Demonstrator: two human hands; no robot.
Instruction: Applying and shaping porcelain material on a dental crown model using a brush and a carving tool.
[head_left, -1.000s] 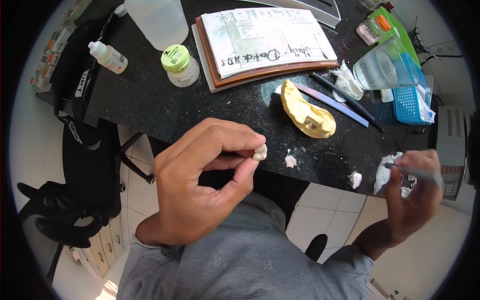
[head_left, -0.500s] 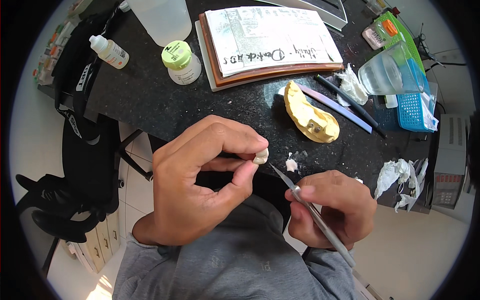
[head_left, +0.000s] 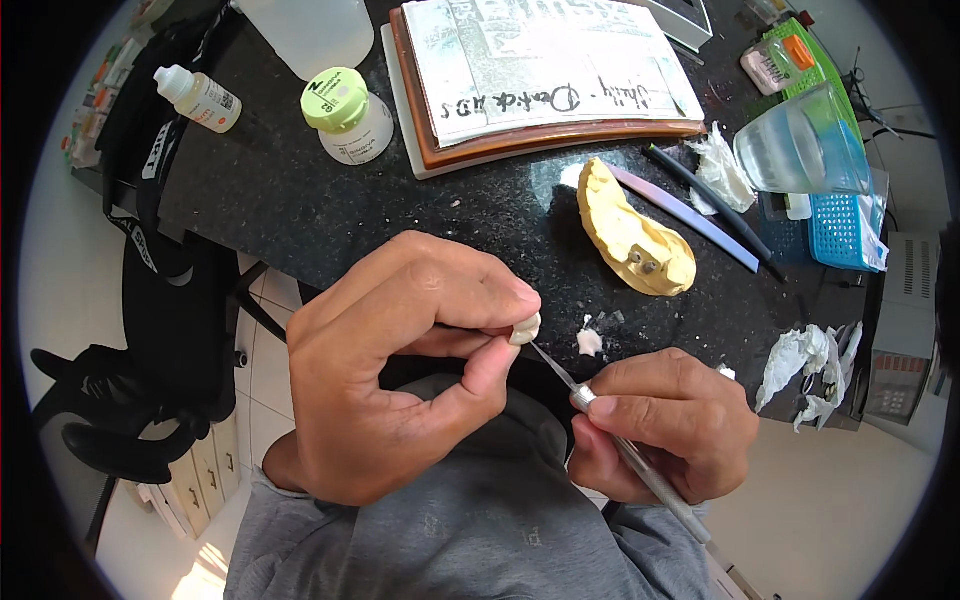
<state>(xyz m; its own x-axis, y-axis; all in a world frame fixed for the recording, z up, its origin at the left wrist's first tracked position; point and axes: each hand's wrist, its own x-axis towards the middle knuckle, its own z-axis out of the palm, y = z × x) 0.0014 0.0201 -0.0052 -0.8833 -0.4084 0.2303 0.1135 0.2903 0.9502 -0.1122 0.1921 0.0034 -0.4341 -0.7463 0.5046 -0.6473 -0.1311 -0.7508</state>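
Note:
Between the thumb and fingertips of my left hand (head_left: 400, 370) is a small whitish dental crown (head_left: 525, 330), partly covered by the fingers. My right hand (head_left: 670, 420) grips a metal craft knife (head_left: 650, 478) like a pen, its handle slanting down to the right. The blade's tip is at the crown's lower right edge; whether it touches cannot be made out. Beyond my hands, a yellow plaster dental model (head_left: 625, 240) with two greyish stumps lies on the dark table. Small white scraps (head_left: 589, 341) lie between it and my right hand.
On the dark speckled table (head_left: 300, 215) stand a lidded jar (head_left: 350, 125), a dropper bottle (head_left: 200, 100) and a water glass (head_left: 800, 145). A paper pad (head_left: 550, 80) lies at the back. Right of the model are a lilac strip (head_left: 690, 218), a black pen (head_left: 710, 195) and crumpled tissue (head_left: 810, 365).
The knife's tip has come closer to the crown, which is turned slightly in my left fingers. The table's things have shifted a little in the picture as the view moved.

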